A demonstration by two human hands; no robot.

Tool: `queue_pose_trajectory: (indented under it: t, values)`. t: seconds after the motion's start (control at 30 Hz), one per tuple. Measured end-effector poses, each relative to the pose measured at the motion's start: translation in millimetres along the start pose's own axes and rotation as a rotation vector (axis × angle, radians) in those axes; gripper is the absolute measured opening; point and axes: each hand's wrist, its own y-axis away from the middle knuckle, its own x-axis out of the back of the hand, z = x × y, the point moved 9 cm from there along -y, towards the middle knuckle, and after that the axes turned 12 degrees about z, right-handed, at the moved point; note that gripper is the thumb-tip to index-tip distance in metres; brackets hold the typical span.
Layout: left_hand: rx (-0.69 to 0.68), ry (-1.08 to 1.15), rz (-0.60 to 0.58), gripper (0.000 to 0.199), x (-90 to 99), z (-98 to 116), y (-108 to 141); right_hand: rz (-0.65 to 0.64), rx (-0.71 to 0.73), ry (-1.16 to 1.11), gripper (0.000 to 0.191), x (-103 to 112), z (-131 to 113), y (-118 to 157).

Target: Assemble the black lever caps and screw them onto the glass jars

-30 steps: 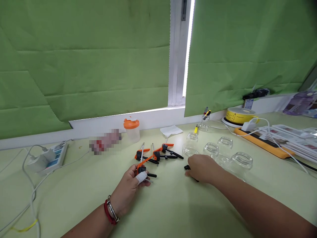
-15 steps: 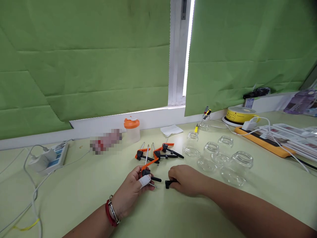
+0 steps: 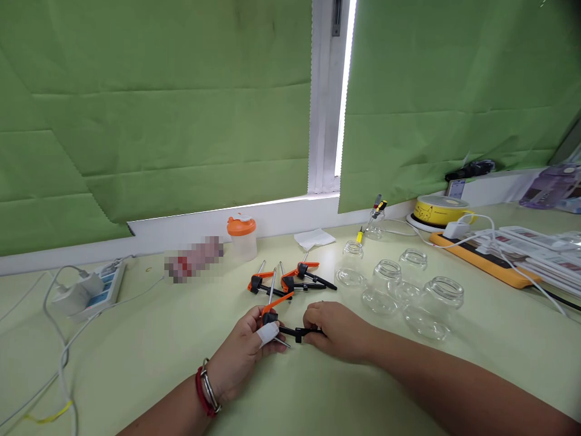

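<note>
My left hand (image 3: 245, 340), with white tape on its thumb, is closed around an orange-and-black lever assembly (image 3: 278, 301) with metal rods. A black rod sticks out of it to the right. Pinched in the fingers of my right hand (image 3: 333, 329) is a small black part with a squarish end (image 3: 298, 335), which meets the tip of that rod; whether it is seated on it, I cannot tell. Just beyond my hands lie several similar assemblies (image 3: 288, 282) with orange arms and black rods. The exact kind of these pieces is unclear.
Several clear glass jars (image 3: 385, 290) stand right of my hands. Behind are an orange-lidded cup (image 3: 242, 239), a white paper (image 3: 315, 238) and a jar holding screwdrivers (image 3: 376, 225). Power strips lie left (image 3: 106, 287) and right (image 3: 485, 261), with cables.
My right hand has shifted slightly left, bringing the small black part from a gap away up to the rod's end. The assembly in my left hand has moved slightly right.
</note>
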Motion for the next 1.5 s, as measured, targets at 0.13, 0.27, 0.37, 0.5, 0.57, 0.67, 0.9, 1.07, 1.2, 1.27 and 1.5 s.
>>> queue_pose_trajectory:
  t: [0.13,0.27,0.37,0.5,0.57,0.67,0.9,1.07,1.2,1.27,1.5]
  values:
    - [0.004,0.007,0.001,0.016,-0.1,-1,-1,-0.009,0.001,-0.022,0.012,-3,2,0]
    - [0.001,0.027,0.053,0.018,4.7,0,-3,-0.001,0.018,-0.042,0.011,-3,2,0]
    - [0.015,0.032,0.067,0.018,6.4,0,-3,0.005,0.017,-0.047,0.01,-2,2,0]
    - [0.017,0.038,0.042,0.016,4.5,0,-3,0.012,0.003,-0.047,0.011,-1,2,0]
    - [0.02,0.037,0.036,0.015,4.1,-1,-3,0.017,0.003,-0.054,0.011,0,1,-1]
    - [0.022,0.039,0.025,0.016,3.5,-2,-2,0.021,0.015,-0.063,0.01,0,-2,-1]
    - [0.012,0.015,0.008,0.023,4.2,-1,-1,0.036,-0.081,-0.086,0.013,-1,3,1]
    - [-0.03,-0.114,0.057,0.042,7.3,1,-2,0.026,-0.119,-0.142,0.014,-4,3,3]
    - [-0.068,-0.144,0.097,0.042,9.0,3,-2,0.048,-0.05,-0.171,0.016,-1,-6,1]
    - [-0.087,-0.158,0.118,0.042,9.9,5,-1,0.053,-0.022,-0.181,0.018,0,-10,1]
    - [-0.111,-0.207,0.135,0.039,9.2,11,0,0.085,0.042,-0.25,0.018,-1,-19,4]
